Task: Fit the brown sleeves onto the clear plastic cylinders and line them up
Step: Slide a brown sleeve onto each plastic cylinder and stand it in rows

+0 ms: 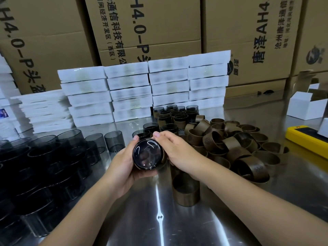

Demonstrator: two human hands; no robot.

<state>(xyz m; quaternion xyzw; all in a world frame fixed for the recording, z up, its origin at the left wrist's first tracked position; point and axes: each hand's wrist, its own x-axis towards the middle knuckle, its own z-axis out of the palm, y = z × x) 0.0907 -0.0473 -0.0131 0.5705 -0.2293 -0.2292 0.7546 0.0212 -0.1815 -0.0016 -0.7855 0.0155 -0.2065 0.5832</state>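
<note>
Holding 1 cylinder (147,154) in both hands, left hand (124,167) cupping, right hand (174,151) pinching its sleeve, you've lined up few (174,115); many sleeves (230,144) remain.

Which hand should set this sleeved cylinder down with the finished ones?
Probably the right hand: the finished sleeved cylinders stand beyond it, while the left hand sits nearer the bare cylinders.

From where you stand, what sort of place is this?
Probably a packing bench in a warehouse or small factory: printed brown cardboard cartons stacked behind, flat white boxes in rows, and a heap of loose brown sleeves on a shiny steel table.
</note>
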